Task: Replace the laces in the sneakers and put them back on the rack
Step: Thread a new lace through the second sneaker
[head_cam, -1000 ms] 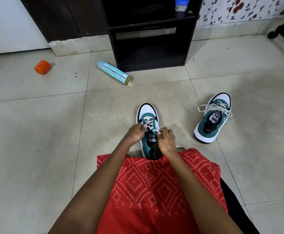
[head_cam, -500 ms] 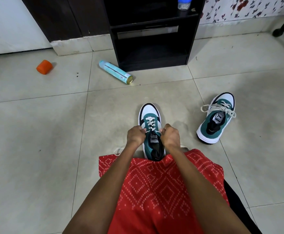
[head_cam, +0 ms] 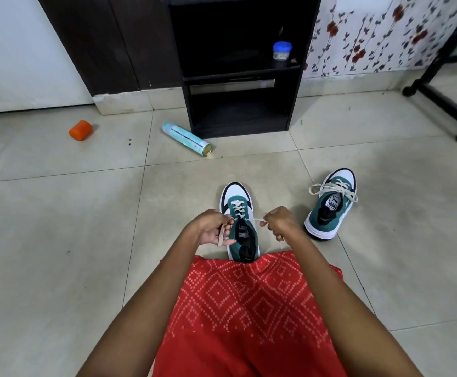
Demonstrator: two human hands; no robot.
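A teal, white and black sneaker (head_cam: 237, 202) stands on the tiled floor just in front of my red-clad lap, toe pointing away. Its cream lace (head_cam: 238, 210) is threaded through the eyelets. My left hand (head_cam: 211, 227) pinches the left lace end beside the shoe's left side. My right hand (head_cam: 281, 223) grips the right lace end, pulled out to the shoe's right. The second sneaker (head_cam: 330, 205) sits further right with its lace tied in a loose bow. The black shoe rack (head_cam: 238, 104) stands against the wall ahead.
A light blue spray can (head_cam: 186, 138) lies on the floor left of the rack. An orange cap (head_cam: 80, 130) lies further left. A small blue-lidded jar (head_cam: 281, 51) is on a rack shelf. A black stand foot (head_cam: 439, 102) crosses the far right.
My hands have moved apart from the shoe's tongue, drawing both lace ends out sideways. My head has tilted up, showing more of the rack.
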